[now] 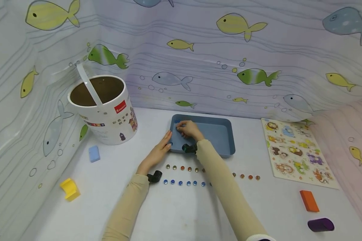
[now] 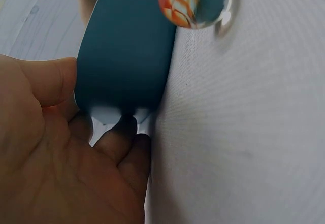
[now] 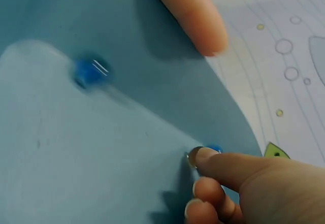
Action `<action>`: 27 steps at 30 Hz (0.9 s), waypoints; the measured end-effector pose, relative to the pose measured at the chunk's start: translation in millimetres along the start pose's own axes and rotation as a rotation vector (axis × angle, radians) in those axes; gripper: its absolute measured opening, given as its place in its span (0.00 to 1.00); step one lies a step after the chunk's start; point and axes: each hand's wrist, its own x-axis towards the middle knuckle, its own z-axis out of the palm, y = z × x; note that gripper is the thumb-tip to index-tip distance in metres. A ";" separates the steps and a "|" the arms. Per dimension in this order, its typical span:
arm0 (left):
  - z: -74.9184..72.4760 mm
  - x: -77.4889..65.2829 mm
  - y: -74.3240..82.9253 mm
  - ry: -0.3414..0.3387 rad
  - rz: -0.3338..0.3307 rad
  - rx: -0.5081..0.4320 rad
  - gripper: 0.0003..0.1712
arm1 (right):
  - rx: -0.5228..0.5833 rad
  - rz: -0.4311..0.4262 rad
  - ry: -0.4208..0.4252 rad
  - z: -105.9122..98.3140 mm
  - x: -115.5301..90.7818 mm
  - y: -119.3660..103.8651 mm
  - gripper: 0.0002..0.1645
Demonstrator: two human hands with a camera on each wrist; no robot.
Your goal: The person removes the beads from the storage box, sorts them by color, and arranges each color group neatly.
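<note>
A blue-grey tray stands in the middle of the white table. My left hand rests at its near left corner; in the left wrist view the thumb and bent fingertips touch the outer wall. Inside the far left of the tray, my right hand pinches a small brownish glass marble between thumb and fingers. One blue marble shows just behind the thumb, and another blue marble lies along the tray's side. An orange-streaked clear marble lies outside the tray.
Two rows of marbles lie before the tray: orange and brown marbles, nearer blue marbles. The right forearm hides part of both. A white bucket, blue block, yellow block, animal puzzle board, orange block and purple piece surround them.
</note>
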 end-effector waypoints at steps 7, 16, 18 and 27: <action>-0.3 0.1 -2.2 0.008 0.012 -0.004 0.32 | 0.111 0.047 -0.078 -14.8 -14.4 12.6 0.17; 0.1 0.2 -2.6 0.002 0.022 -0.006 0.33 | 0.194 0.029 -0.167 -59.3 -55.3 43.8 0.19; 0.4 0.2 -2.4 0.002 0.025 -0.007 0.33 | 0.233 0.008 -0.154 -75.1 -69.9 49.8 0.21; -0.3 0.3 -1.6 -0.003 0.029 -0.024 0.33 | 0.312 -0.036 -0.040 -128.3 -135.9 89.7 0.27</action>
